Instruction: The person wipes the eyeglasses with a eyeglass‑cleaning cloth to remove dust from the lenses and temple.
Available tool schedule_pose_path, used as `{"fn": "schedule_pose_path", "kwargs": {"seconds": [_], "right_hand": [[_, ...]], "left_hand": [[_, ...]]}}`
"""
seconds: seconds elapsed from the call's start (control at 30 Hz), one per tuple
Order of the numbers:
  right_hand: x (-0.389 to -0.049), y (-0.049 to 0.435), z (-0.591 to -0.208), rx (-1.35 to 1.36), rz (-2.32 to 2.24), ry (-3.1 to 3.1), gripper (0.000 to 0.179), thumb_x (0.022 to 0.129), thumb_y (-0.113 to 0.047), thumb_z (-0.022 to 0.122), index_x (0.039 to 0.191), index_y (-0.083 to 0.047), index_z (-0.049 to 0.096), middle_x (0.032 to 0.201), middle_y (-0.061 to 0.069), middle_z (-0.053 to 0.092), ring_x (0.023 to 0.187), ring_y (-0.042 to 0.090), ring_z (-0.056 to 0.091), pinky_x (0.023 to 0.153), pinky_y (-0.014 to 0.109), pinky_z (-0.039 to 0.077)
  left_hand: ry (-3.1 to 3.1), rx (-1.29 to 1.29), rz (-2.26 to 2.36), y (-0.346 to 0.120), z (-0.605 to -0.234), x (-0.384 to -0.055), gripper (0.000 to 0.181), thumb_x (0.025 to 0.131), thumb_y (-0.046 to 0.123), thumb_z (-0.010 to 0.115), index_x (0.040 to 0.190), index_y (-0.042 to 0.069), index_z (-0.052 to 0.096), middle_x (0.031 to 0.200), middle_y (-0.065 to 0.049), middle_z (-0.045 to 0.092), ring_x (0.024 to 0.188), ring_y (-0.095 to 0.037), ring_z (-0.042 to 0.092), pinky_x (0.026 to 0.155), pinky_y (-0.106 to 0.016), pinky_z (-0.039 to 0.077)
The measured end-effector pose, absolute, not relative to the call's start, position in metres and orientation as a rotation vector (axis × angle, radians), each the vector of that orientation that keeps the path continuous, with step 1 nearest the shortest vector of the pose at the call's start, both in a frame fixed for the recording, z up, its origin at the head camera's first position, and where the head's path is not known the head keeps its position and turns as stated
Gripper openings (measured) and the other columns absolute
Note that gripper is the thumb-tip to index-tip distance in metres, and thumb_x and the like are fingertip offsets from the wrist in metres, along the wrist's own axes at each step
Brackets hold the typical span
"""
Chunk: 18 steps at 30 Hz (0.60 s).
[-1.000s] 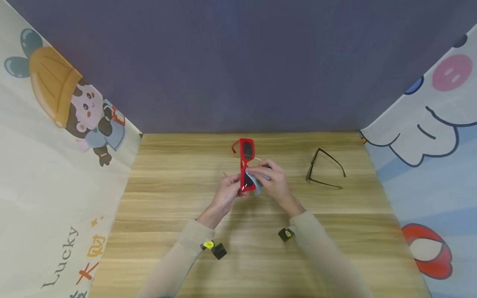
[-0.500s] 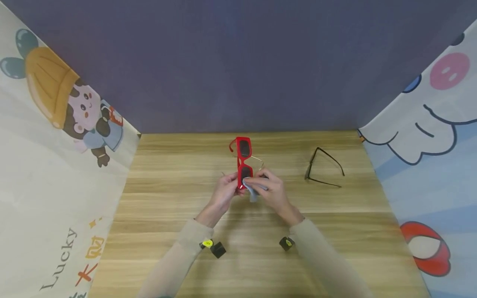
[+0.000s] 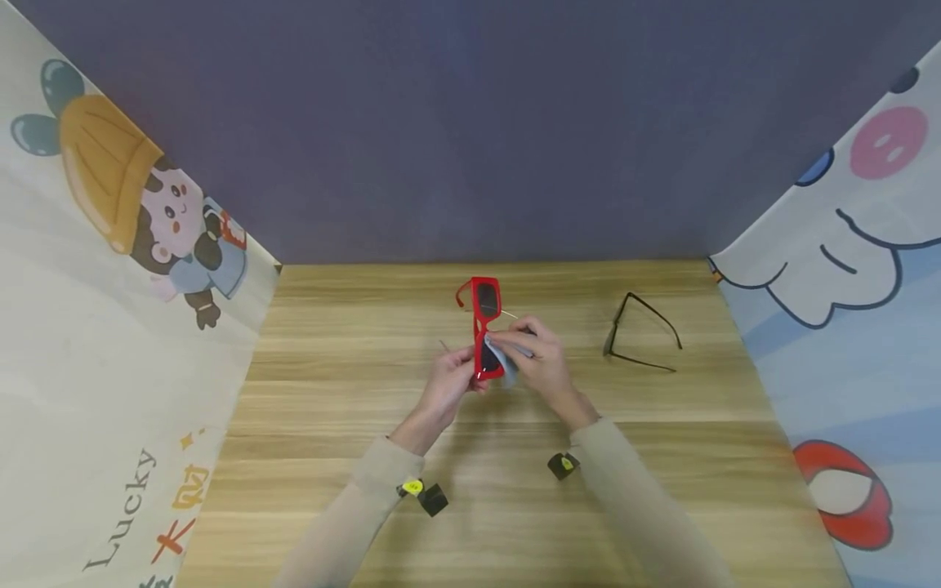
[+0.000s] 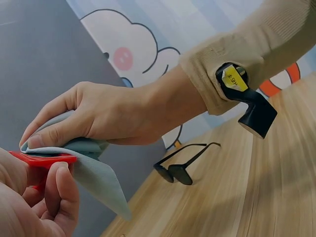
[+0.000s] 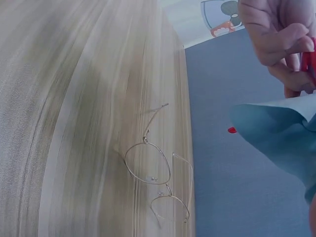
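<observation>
Red-framed sunglasses [image 3: 487, 299] with dark lenses are held up over the table, one lens above the other in the head view. My left hand [image 3: 447, 380] grips their lower end by the frame. A light blue-grey cloth [image 4: 101, 175] is pinched in my right hand [image 3: 540, 355], whose fingertips press it onto the lower lens. In the left wrist view the cloth's loose corner hangs down beside the red frame. The right wrist view shows the cloth from below, with the left hand's curled fingers [image 5: 281, 47] on the red frame behind it.
Black-framed sunglasses [image 3: 612, 335] lie on the wooden table [image 3: 331, 392] at right, temples spread. Thin wire-rimmed glasses [image 5: 148, 163] rest on the table beneath the hands. A dark panel [image 3: 470, 147] stands at the back; cartoon-printed panels flank both sides.
The sunglasses dip slightly left and back in the head view. The right hand with the cloth shifts down the lower lens, then up again toward the bridge.
</observation>
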State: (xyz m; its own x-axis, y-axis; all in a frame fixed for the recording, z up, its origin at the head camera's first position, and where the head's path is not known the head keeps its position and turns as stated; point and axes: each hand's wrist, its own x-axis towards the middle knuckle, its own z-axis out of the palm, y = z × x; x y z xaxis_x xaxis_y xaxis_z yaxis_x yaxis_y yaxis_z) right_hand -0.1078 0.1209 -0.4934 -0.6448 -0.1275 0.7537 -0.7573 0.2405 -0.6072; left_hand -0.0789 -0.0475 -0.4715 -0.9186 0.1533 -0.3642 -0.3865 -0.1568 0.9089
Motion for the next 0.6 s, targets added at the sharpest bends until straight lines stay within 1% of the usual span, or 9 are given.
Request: {"fn": "schedule_pose_path", "kwargs": {"seconds": [0.17, 0.33, 0.47, 0.6], "right_hand": [[-0.107, 0.12, -0.494, 0.79, 1.425, -1.947, 0.028, 0.072, 0.02, 0.082, 0.092, 0.001, 0.081, 0.09, 0.014, 0.066, 0.077, 0.024, 0.057, 0.069, 0.015, 0.047], [-0.109, 0.122, -0.491, 0.755, 1.466, -1.891, 0.028, 0.071, 0.022, 0.08, 0.091, 0.003, 0.079, 0.088, 0.017, 0.065, 0.079, 0.023, 0.059, 0.072, 0.013, 0.049], [-0.119, 0.128, -0.482, 0.699, 1.449, -1.829, 0.027, 0.071, 0.023, 0.08, 0.091, 0.006, 0.079, 0.085, 0.019, 0.065, 0.076, 0.022, 0.058, 0.069, 0.014, 0.046], [-0.13, 0.135, -0.473, 0.659, 1.417, -1.833, 0.024, 0.073, 0.019, 0.082, 0.092, 0.004, 0.08, 0.085, 0.019, 0.065, 0.075, 0.023, 0.057, 0.067, 0.016, 0.045]], "left_hand": [[1.765, -0.268, 2.14, -0.047, -0.472, -0.079, 0.037, 0.1, -0.002, 0.054, 0.134, -0.016, 0.057, 0.07, 0.001, 0.065, 0.055, -0.006, 0.056, 0.055, -0.018, 0.052], [1.785, -0.252, 2.143, -0.046, -0.474, -0.077, 0.036, 0.099, -0.003, 0.055, 0.132, -0.017, 0.059, 0.073, 0.0, 0.066, 0.056, -0.006, 0.056, 0.055, -0.017, 0.052], [1.835, -0.219, 2.123, -0.046, -0.478, -0.073, 0.032, 0.099, -0.004, 0.056, 0.127, -0.019, 0.061, 0.071, 0.0, 0.065, 0.055, -0.007, 0.056, 0.053, -0.017, 0.052], [1.867, -0.183, 2.094, -0.047, -0.481, -0.069, 0.03, 0.099, -0.005, 0.056, 0.124, -0.02, 0.061, 0.076, -0.006, 0.069, 0.054, -0.007, 0.057, 0.053, -0.018, 0.053]]}}
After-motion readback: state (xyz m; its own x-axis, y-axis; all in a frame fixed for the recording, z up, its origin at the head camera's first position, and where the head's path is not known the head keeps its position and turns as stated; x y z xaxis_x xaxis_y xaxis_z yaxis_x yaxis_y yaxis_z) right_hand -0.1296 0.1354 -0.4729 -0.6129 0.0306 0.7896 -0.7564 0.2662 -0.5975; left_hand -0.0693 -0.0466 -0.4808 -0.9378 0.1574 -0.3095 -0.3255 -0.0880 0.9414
